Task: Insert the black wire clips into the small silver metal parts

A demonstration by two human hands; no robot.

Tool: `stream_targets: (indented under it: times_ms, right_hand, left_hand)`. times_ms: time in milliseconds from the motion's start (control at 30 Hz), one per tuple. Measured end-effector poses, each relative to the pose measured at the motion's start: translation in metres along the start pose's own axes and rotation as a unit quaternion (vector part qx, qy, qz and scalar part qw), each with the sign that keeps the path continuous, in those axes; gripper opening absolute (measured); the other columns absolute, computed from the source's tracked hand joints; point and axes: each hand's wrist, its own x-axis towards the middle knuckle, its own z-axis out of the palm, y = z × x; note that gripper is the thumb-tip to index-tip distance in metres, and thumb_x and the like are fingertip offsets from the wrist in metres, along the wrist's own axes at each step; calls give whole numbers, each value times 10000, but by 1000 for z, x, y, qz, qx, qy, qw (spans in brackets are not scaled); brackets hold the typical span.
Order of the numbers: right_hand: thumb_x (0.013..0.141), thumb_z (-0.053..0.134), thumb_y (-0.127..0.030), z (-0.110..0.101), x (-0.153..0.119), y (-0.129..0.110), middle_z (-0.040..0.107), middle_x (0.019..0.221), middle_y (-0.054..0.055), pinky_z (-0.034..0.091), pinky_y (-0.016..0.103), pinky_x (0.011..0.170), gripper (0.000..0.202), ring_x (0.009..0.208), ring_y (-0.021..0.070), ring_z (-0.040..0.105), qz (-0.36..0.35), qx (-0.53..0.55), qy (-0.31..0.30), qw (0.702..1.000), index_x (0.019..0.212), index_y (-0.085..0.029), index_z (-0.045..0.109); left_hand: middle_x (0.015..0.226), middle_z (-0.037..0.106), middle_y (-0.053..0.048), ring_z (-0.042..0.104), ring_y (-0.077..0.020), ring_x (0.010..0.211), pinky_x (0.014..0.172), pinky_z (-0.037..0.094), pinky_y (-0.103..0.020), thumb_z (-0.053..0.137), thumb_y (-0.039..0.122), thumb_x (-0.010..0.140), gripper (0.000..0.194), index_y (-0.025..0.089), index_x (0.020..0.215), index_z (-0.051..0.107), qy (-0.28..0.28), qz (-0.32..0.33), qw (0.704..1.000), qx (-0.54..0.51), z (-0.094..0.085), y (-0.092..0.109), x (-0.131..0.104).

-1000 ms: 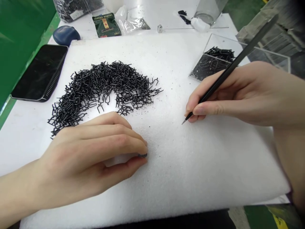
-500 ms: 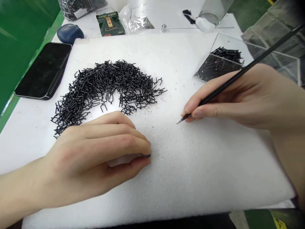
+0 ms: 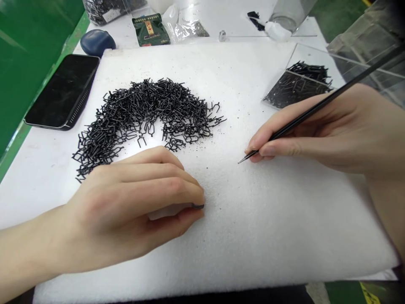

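Tool [image 3: 300,118], gripped in our right hand [image 3: 335,133] to the right of the pile [image 3: 148,99], needs a soft hold and a steady tip [image 3: 241,161] from us, while our left hand [image 3: 139,202] pinches a dark bit [image 3: 198,206] on the pile's near side.

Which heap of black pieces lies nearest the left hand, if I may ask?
The curved heap, loose on the white foam just beyond the left hand; another heap sits in the clear box beyond the right hand.
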Motion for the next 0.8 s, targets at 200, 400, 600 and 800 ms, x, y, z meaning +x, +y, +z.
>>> stream_targets:
  times_ms: [200,400,600,800]
  right_hand:
    - [830,937,-309,-1,-2,-2,864,845,-20,715,279,736,72,789,198,836,2,11,-4,1000,888,-297,896]
    - [837,932,-295,-2,-1,2,866,837,-18,699,265,703,66,779,199,836,5,7,-6,1000,891,-308,896]
    - [881,909,-294,10,-6,-13,856,876,-47,674,294,728,84,795,176,813,-14,22,69,997,861,-364,867]
    - [867,891,-209,36,-10,-20,863,966,-41,700,323,767,207,884,240,839,-50,40,3,998,955,-392,852]
  left_hand:
    - [885,817,30,761,-126,801,834,649,-207,747,89,949,165,231,1016,798,-4,6,1000,5,-1,0,0]
    - [887,821,37,772,-134,803,815,666,-232,743,60,936,213,244,1029,793,-4,3,1000,-2,-3,2,2]
    - [902,818,33,742,-96,757,740,620,-188,734,150,985,74,222,1000,740,14,-65,998,11,1,4,-3]
    - [873,782,60,751,-126,756,638,561,-226,780,169,935,192,244,977,608,57,-90,994,32,7,7,-8]
